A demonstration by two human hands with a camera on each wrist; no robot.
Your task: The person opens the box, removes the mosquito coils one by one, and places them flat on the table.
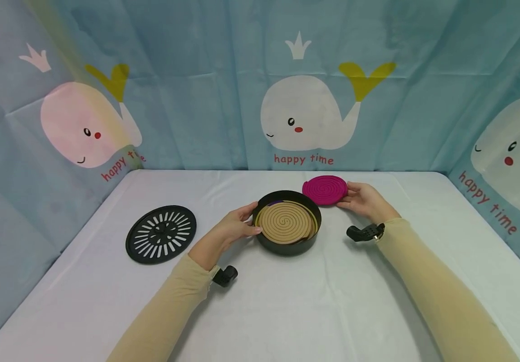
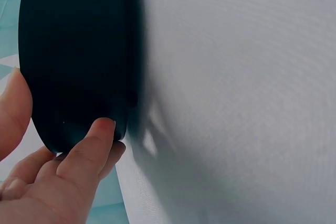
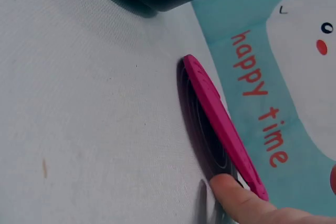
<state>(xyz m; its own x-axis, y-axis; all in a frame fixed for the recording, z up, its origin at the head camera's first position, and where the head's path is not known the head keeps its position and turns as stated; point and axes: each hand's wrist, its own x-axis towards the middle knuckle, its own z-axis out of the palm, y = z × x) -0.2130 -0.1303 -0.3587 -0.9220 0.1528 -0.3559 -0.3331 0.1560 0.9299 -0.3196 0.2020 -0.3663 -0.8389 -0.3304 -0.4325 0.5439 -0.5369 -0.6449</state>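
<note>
A round black tin [image 1: 287, 250] stands mid-table with a tan mosquito coil [image 1: 284, 221] inside. Yellow and purple edges show around that coil. My left hand [image 1: 237, 225] grips the tin's left side, thumb at the rim and fingers along the outer wall [image 2: 79, 66]. Behind the tin to the right, my right hand [image 1: 366, 198] holds a pink mosquito coil [image 1: 325, 190] by its right edge. In the right wrist view the pink coil [image 3: 220, 116] leans at a slant, with a dark grooved surface under its edge and one finger [image 3: 236, 195] at its near end.
A black slotted round lid [image 1: 144, 251] lies on the white tablecloth [image 1: 269, 311] at the left. Behind the table hangs a blue curtain [image 1: 196, 120] printed with whales. Black wrist straps [image 1: 364, 233] are on both arms.
</note>
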